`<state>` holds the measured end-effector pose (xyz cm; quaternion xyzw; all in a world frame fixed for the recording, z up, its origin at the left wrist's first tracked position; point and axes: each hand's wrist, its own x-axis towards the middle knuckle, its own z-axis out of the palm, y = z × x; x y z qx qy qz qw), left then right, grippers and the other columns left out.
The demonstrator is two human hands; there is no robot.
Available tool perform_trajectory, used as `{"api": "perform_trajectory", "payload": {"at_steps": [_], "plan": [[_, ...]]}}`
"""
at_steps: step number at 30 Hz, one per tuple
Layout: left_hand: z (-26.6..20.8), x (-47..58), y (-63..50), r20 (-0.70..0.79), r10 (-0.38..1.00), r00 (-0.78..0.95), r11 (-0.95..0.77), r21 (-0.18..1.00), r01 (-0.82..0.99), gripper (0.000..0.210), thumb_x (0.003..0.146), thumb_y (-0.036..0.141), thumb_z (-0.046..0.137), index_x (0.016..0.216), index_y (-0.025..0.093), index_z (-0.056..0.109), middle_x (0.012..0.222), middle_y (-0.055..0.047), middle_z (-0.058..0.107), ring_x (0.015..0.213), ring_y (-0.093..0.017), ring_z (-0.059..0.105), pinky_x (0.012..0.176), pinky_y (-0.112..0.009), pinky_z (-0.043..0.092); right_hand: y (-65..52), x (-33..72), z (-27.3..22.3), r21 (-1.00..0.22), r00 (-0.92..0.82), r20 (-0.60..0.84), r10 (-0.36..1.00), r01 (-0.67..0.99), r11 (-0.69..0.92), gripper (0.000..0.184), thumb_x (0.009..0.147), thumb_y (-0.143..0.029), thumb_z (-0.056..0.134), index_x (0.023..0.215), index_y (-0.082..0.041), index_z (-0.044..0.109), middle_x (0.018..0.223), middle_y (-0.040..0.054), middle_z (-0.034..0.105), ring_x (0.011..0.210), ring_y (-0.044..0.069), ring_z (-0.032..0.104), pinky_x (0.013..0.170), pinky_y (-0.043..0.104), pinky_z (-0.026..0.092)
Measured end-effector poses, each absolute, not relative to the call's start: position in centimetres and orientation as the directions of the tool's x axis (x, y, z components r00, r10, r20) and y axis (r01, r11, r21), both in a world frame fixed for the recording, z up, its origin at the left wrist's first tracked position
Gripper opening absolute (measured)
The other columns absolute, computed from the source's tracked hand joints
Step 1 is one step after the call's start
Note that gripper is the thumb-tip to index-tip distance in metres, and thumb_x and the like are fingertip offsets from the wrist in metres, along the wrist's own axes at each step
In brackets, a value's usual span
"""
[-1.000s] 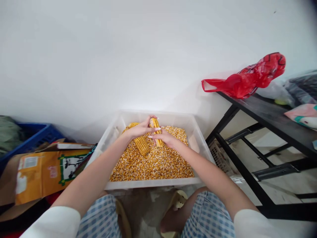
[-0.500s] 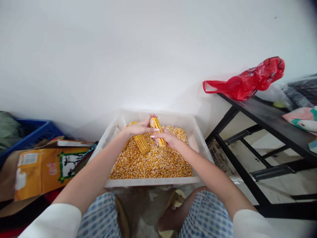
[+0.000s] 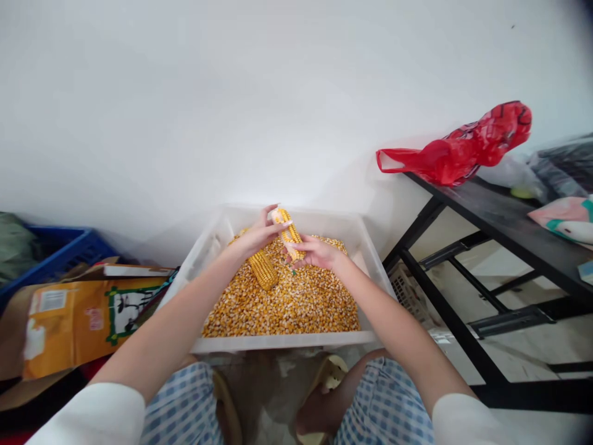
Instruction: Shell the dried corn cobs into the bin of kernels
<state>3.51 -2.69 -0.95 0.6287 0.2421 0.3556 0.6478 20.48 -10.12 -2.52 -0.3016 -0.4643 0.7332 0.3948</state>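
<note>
Between my two hands is a yellow corn cob [image 3: 291, 234], tilted, with a pale patch at its upper end. My left hand [image 3: 263, 235] grips the upper part, thumb across the front. Round the lower end are the fingers of my right hand [image 3: 316, 253]. Both hands are above a whitish plastic bin [image 3: 287, 340] heaped with loose corn kernels [image 3: 287, 309]. Another corn cob [image 3: 263, 270], still full of kernels, lies on the heap just below my left hand. More yellow corn behind that hand is partly hidden.
At the right stands a black metal-framed table [image 3: 504, 216] with a red plastic bag [image 3: 463, 148] on its corner. To the left are an orange printed cardboard box [image 3: 88, 315] and a blue crate [image 3: 69, 250]. A white wall [image 3: 259, 105] rises close behind the bin.
The held cob has shifted slightly up and left and turned, showing more of its pale upper end. My right-hand fingers have loosened and spread a little around its lower end.
</note>
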Motion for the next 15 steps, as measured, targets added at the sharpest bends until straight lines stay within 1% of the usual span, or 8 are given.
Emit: {"api": "perform_trajectory", "payload": {"at_steps": [2, 4, 6, 8, 11, 13, 15], "plan": [[-1.3, 4.1, -3.2, 0.126, 0.76, 0.637, -0.036, 0.988, -0.151, 0.07, 0.072, 0.031, 0.062, 0.129, 0.023, 0.022, 0.089, -0.005, 0.057, 0.07, -0.014, 0.059, 0.063, -0.028, 0.048, -10.1, 20.4, -2.7, -0.918, -0.487, -0.055, 0.872, -0.32, -0.236, 0.035, 0.073, -0.021, 0.061, 0.105, -0.018, 0.047, 0.088, 0.0042, 0.06, 0.073, 0.016, 0.062, 0.066, 0.034, 0.055], [-1.4, 4.3, -3.6, 0.111, 0.746, 0.656, -0.058, 0.993, -0.102, 0.078, 0.07, 0.031, 0.065, 0.132, 0.023, 0.019, 0.087, -0.005, 0.057, 0.061, -0.013, 0.057, 0.054, -0.026, 0.047, -10.1, 20.1, -2.8, -0.91, -0.494, -0.053, 0.868, -0.333, -0.246, 0.038, 0.072, -0.018, 0.061, 0.108, -0.019, 0.046, 0.089, 0.0038, 0.06, 0.072, 0.014, 0.062, 0.069, 0.034, 0.055], [-1.4, 4.3, -3.7, 0.122, 0.763, 0.635, -0.087, 0.993, -0.085, 0.088, 0.067, 0.03, 0.069, 0.135, 0.023, 0.014, 0.085, -0.005, 0.058, 0.059, -0.013, 0.057, 0.051, -0.024, 0.046, -10.1, 19.9, -2.8, -0.903, -0.503, -0.044, 0.863, -0.35, -0.25, 0.043, 0.071, -0.015, 0.062, 0.111, -0.019, 0.045, 0.092, 0.0036, 0.06, 0.074, 0.013, 0.062, 0.075, 0.035, 0.054], [-1.4, 4.2, -3.6, 0.142, 0.781, 0.608, -0.097, 0.99, -0.106, 0.094, 0.066, 0.029, 0.069, 0.137, 0.024, 0.008, 0.081, -0.004, 0.058, 0.057, -0.013, 0.057, 0.05, -0.023, 0.046, -10.1, 19.8, -2.6, -0.907, -0.507, -0.037, 0.861, -0.345, -0.243, 0.046, 0.071, -0.014, 0.062, 0.113, -0.019, 0.044, 0.093, 0.0042, 0.059, 0.077, 0.013, 0.062, 0.079, 0.033, 0.053], [-1.6, 4.1, -3.6, 0.149, 0.761, 0.632, -0.064, 0.986, -0.156, 0.099, 0.069, 0.028, 0.067, 0.139, 0.028, -0.004, 0.079, -0.004, 0.059, 0.049, -0.012, 0.055, 0.046, -0.024, 0.045, -10.2, 19.8, -2.3, -0.93, -0.524, -0.051, 0.85, -0.285, -0.232, 0.046, 0.073, -0.017, 0.061, 0.115, -0.02, 0.043, 0.093, 0.0046, 0.059, 0.076, 0.013, 0.062, 0.074, 0.033, 0.055], [-1.7, 4.2, -3.9, 0.155, 0.725, 0.671, -0.032, 0.981, -0.192, 0.102, 0.07, 0.026, 0.066, 0.138, 0.031, -0.009, 0.086, -0.008, 0.06, 0.05, -0.013, 0.056, 0.047, -0.027, 0.047, -10.3, 19.9, -2.2, -0.939, -0.523, -0.053, 0.851, -0.263, -0.22, 0.046, 0.073, -0.018, 0.061, 0.115, -0.021, 0.043, 0.092, 0.0036, 0.058, 0.075, 0.013, 0.061, 0.069, 0.033, 0.056], [-1.6, 4.3, -4.4, 0.169, 0.689, 0.705, -0.012, 0.975, -0.222, 0.105, 0.069, 0.023, 0.067, 0.138, 0.033, -0.012, 0.099, -0.012, 0.058, 0.059, -0.016, 0.06, 0.051, -0.03, 0.049, -10.3, 19.9, -2.2, -0.946, -0.505, -0.042, 0.862, -0.258, -0.198, 0.043, 0.072, -0.018, 0.062, 0.111, -0.02, 0.045, 0.088, 0.0023, 0.057, 0.073, 0.012, 0.06, 0.065, 0.03, 0.056]]}}
